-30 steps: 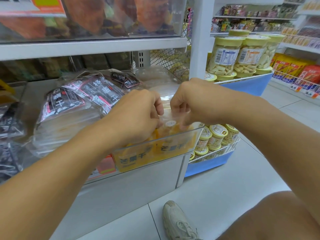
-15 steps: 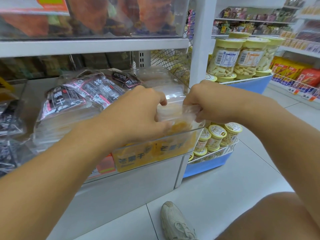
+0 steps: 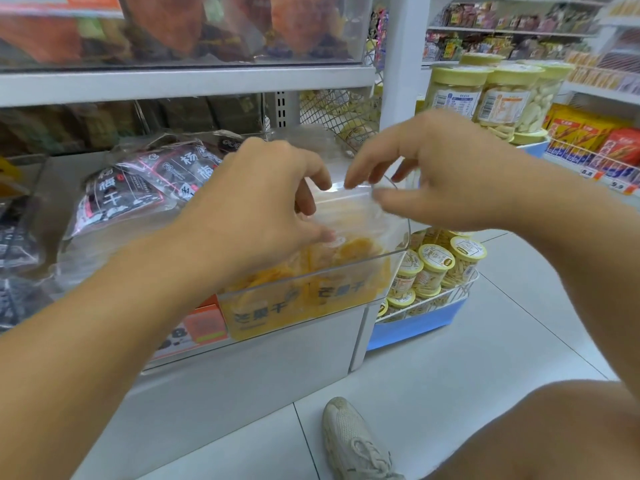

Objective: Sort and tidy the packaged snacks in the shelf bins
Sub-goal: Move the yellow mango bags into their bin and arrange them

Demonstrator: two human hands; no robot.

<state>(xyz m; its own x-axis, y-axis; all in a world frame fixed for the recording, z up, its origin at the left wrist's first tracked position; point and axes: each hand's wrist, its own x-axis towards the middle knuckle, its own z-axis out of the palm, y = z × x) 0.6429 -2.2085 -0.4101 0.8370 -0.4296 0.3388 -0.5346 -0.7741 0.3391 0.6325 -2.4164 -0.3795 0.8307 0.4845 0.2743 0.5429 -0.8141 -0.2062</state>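
Note:
A clear packet of yellow dried mango [image 3: 349, 216] stands in the transparent shelf bin [image 3: 360, 263], which holds more yellow mango packets behind its front wall. My left hand [image 3: 263, 209] reaches into the bin, fingers curled, and grips the packet's left side with the thumb pressed on its front. My right hand [image 3: 433, 178] hovers over the packet's top right corner with fingers loosely spread; its fingertips are at the packet's top edge, and the thumb is blurred.
Black plum packets [image 3: 121, 192] are piled in the bin to the left. Yellow-lidded jars [image 3: 453, 95] stand on a blue rack at the right, small tubs [image 3: 433, 268] below them. My shoe [image 3: 349, 441] and knee are on the tiled floor.
Both hands rose from deep in the bin, drawing the mango packet upright. The right hand has loosened from a closed grip to spread fingers; the left still holds the packet.

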